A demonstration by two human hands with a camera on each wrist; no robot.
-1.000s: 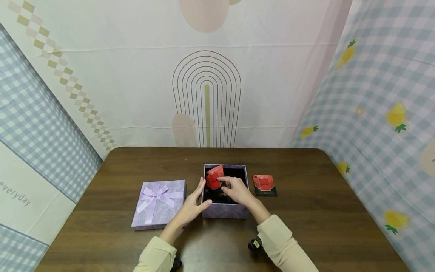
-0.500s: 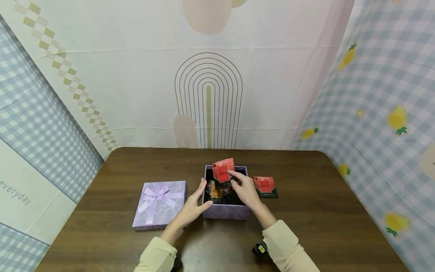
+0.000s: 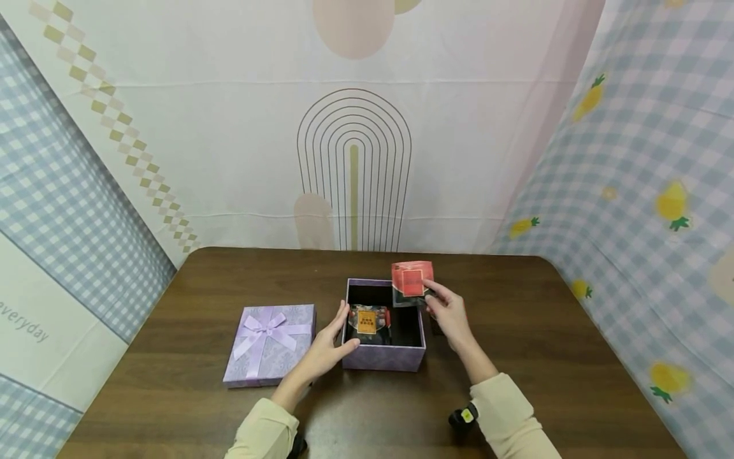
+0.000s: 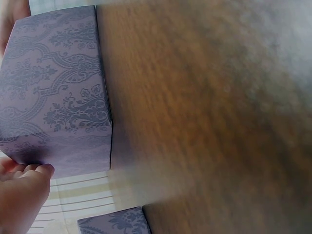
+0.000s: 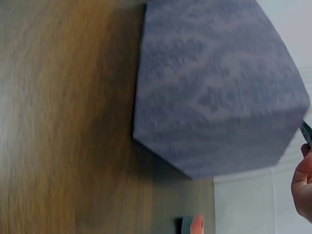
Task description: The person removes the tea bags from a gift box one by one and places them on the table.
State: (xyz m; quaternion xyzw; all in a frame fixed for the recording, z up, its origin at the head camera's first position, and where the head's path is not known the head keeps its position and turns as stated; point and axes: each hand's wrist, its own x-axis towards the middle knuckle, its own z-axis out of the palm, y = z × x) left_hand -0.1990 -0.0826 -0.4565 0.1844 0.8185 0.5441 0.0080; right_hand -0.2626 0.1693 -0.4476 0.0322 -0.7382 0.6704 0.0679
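My right hand pinches a red and black sachet by its right edge, above the back right part of the purple box. Inside the box, at its front left, lies a black sachet with an orange label. My left hand rests against the box's left side with extended fingers, thumb at the front rim. In the left wrist view the fingers touch the patterned wall. At the right edge of the right wrist view, fingers and thumb hold the sachet's dark corner.
The box's purple lid, topped with a ribbon bow, lies on the brown table at left. Another red and black sachet lies on the table right of the box, mostly hidden by my right hand in the head view. Cloth hangs behind the table.
My right hand has lifted the red and black sachet out of the box and carried it to the right, uncovering the orange-labelled sachet. My left hand has stayed at the box's side.
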